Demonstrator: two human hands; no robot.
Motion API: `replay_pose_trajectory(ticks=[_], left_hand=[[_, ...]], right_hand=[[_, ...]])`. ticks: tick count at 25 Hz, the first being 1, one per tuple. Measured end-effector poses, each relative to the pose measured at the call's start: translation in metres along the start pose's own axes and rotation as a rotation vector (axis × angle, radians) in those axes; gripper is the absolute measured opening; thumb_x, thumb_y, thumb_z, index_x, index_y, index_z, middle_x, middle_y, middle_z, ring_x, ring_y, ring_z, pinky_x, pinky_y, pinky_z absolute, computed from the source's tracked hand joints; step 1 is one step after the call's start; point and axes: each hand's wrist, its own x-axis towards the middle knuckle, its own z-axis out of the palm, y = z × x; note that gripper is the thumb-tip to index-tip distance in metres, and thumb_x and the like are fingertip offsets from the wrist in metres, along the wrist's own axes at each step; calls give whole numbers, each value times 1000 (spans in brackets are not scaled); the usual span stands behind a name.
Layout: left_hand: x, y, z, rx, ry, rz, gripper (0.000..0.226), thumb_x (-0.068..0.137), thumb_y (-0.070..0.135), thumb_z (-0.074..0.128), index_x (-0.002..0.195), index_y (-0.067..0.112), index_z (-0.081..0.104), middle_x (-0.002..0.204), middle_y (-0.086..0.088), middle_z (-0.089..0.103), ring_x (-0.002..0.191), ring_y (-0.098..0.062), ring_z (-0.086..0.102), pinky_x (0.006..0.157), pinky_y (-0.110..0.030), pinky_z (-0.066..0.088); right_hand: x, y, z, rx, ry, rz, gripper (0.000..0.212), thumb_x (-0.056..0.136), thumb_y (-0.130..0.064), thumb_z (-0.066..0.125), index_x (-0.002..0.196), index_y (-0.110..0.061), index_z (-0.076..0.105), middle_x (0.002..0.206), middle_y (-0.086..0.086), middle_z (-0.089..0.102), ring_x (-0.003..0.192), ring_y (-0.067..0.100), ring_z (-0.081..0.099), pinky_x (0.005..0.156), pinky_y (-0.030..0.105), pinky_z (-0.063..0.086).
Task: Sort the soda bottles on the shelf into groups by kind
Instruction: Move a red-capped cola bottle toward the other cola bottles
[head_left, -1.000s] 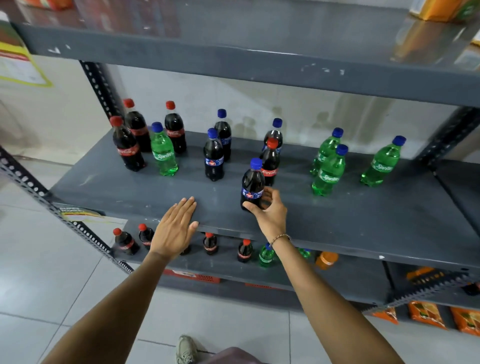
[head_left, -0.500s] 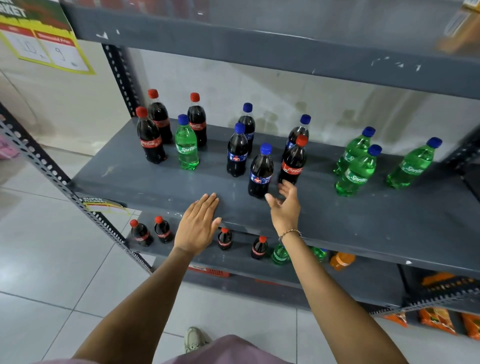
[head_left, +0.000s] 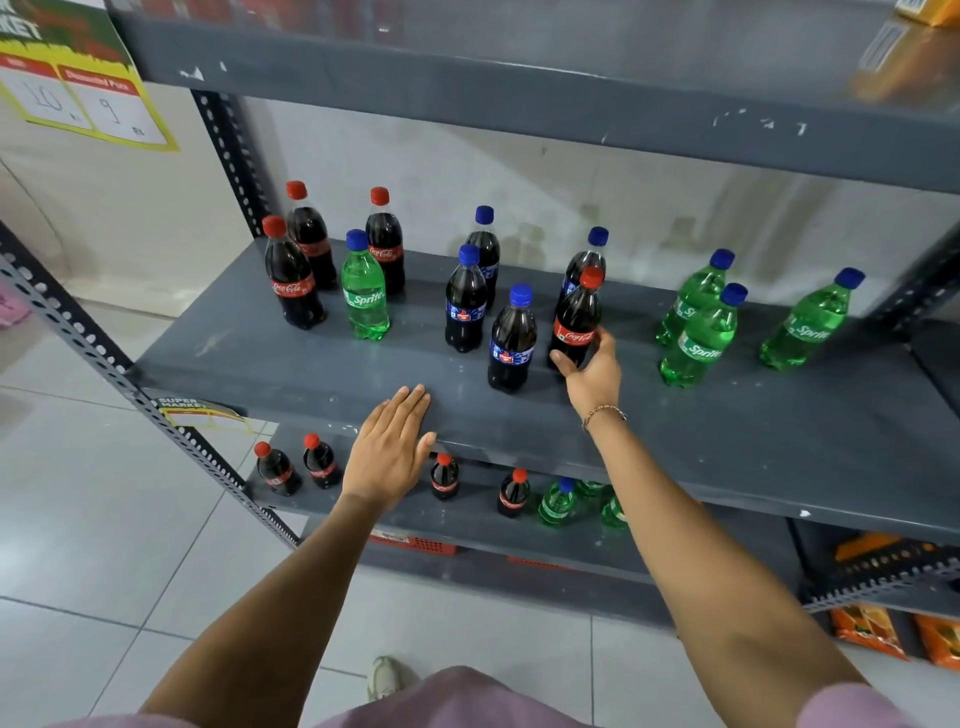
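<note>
head view, right hand (head_left: 592, 371) now on coca-cola bottle (head_left: 575, 325)

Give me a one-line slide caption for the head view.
Right hand closes around a stray Coca-Cola bottle among blue-capped colas while left hand rests flat on the shelf.

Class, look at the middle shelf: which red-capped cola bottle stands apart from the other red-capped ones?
The cola bottle by the right hand, standing among the blue-capped dark bottles mid-shelf. The other three red-capped bottles cluster at the shelf's left end.
</note>
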Motion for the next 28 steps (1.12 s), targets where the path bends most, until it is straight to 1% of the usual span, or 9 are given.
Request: replay_pose_trajectory(ticks=[3, 6, 13, 20, 23, 24, 26, 27, 28], left_hand=[[-1, 1, -1, -5, -8, 2, 61, 99, 44, 16, 135, 3, 46, 141, -12, 49, 134, -27, 39, 111, -40, 27], [0, -1, -2, 0, -7, 11, 62, 99, 45, 17, 135, 4, 46, 141, -11, 48, 133, -27, 40, 111, -41, 29], [0, -2, 0, -5, -5, 10, 63, 99, 45, 16, 135, 3, 46, 140, -12, 49, 133, -28, 40, 110, -44, 31], [1, -3, 3, -33, -1, 5, 62, 98, 46, 17, 137, 5, 43, 142, -12, 47, 135, -27, 36, 111, -42, 27], [0, -2, 2, -35, 6, 7, 61, 99, 46, 17, 136, 5, 44, 141, -12, 48, 134, -28, 37, 111, -42, 28], [0, -2, 2, -37, 7, 7, 61, 99, 46, 18, 136, 5, 44, 141, -12, 48, 134, -28, 38, 110, -42, 28], [0, -1, 1, -35, 6, 10, 61, 99, 45, 18, 135, 4, 45, 140, -12, 49, 133, -29, 39, 110, -42, 28], [0, -2, 1, -33, 5, 13, 61, 99, 45, 18, 135, 4, 45, 140, -13, 49, 133, -29, 40, 110, -42, 29], [0, -2, 1, -33, 4, 15, 61, 99, 45, 18, 135, 4, 45, 140, -13, 49, 133, -29, 40, 110, -42, 29]], right_hand=[[1, 0, 0, -9, 27, -1, 54, 79, -10, 69, 126, -7, 42, 125, 14, 58, 115, 26, 53, 90, 24, 36], [-3, 4, -2, 20, 37, 3, 50, 80, -6, 67, 124, -8, 44, 120, 14, 61, 111, 26, 56, 90, 25, 40], [-34, 24, -27, 5, 105, 16, 56, 86, -4, 57, 136, -14, 34, 132, 12, 53, 122, 23, 48, 105, 32, 36], [-42, 39, -70, -31, 147, 75, 61, 88, -3, 54, 140, -17, 27, 136, 11, 50, 127, 25, 44, 110, 39, 33], [-51, 40, -75, 12, 145, 98, 69, 87, -2, 56, 143, -13, 17, 147, 12, 34, 136, 24, 32, 115, 39, 25], [-59, 40, -71, 12, 222, 87, 66, 86, -1, 56, 141, -8, 20, 145, 14, 33, 135, 25, 32, 114, 36, 26], [-80, 38, -52, -45, 431, -3, 42, 85, 0, 54, 125, -1, 39, 125, 20, 44, 115, 30, 47, 100, 30, 37], [-90, 35, -40, -69, 466, -63, 28, 86, 0, 53, 113, -1, 47, 112, 20, 50, 102, 29, 52, 92, 32, 42], [-97, 30, -27, -76, 425, -116, 18, 87, -2, 53, 104, -1, 51, 103, 19, 54, 91, 27, 54, 86, 38, 47]])
